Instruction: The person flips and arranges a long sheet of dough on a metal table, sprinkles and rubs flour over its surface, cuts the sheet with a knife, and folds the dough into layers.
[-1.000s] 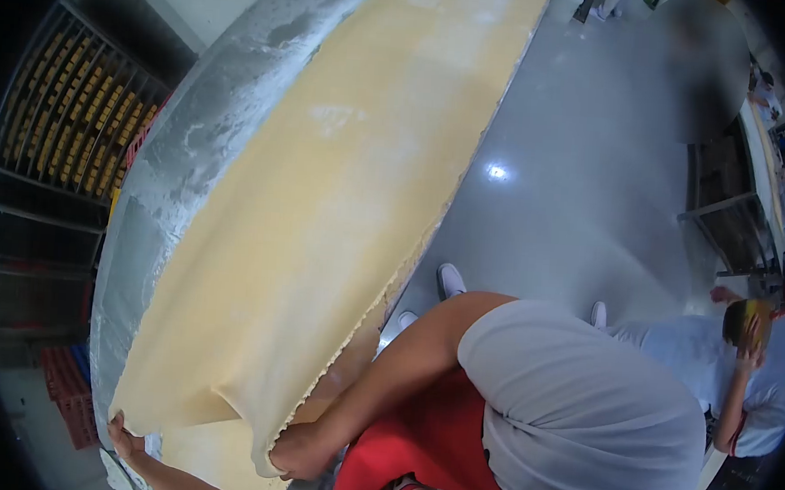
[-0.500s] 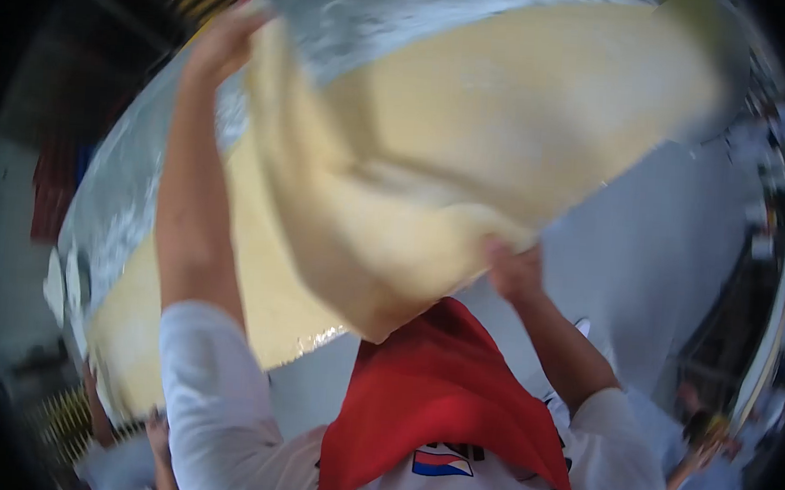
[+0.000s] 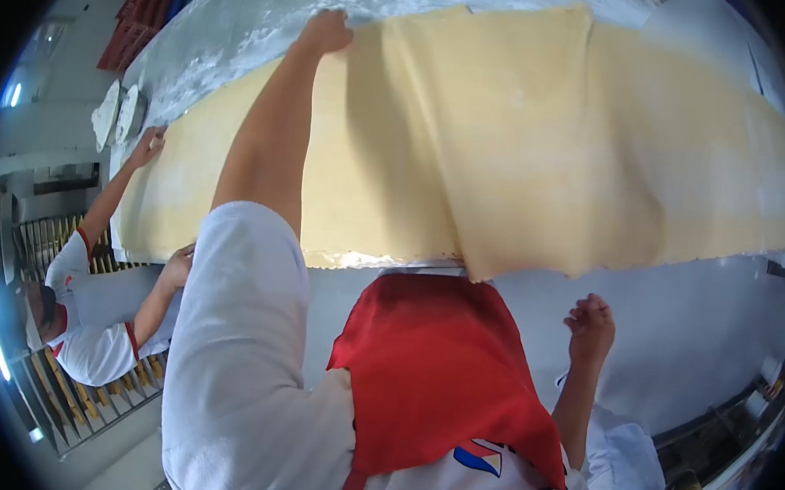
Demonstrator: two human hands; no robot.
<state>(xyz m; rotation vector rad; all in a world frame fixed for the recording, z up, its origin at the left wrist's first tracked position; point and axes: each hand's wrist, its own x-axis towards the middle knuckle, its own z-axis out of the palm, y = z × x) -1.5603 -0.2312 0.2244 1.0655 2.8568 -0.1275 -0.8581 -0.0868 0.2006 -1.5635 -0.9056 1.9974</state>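
Note:
A long pale-yellow dough sheet (image 3: 533,146) lies across the floured table (image 3: 234,38), with one layer overlapping another near its middle. My left hand (image 3: 327,33) is closed at the sheet's far edge, its fingertips partly hidden against the dough. Off the near edge, my right hand (image 3: 591,324) is in the air, fingers loosely curled and a little apart, with nothing visible in them. The overlapping layer's corner hangs slightly past the near edge, above the red apron (image 3: 447,374).
At the left, a co-worker (image 3: 103,344) has one hand (image 3: 147,146) on the sheet's end and another near its front edge. Two whitish objects (image 3: 117,116) and red crates (image 3: 141,23) stand beyond. Racks are at lower left; another person (image 3: 626,466) is at lower right.
The raised, folded dough has come down flatter over the table. My right hand has let go of it and moved below the near edge. The view has turned, bringing the co-worker into fuller view.

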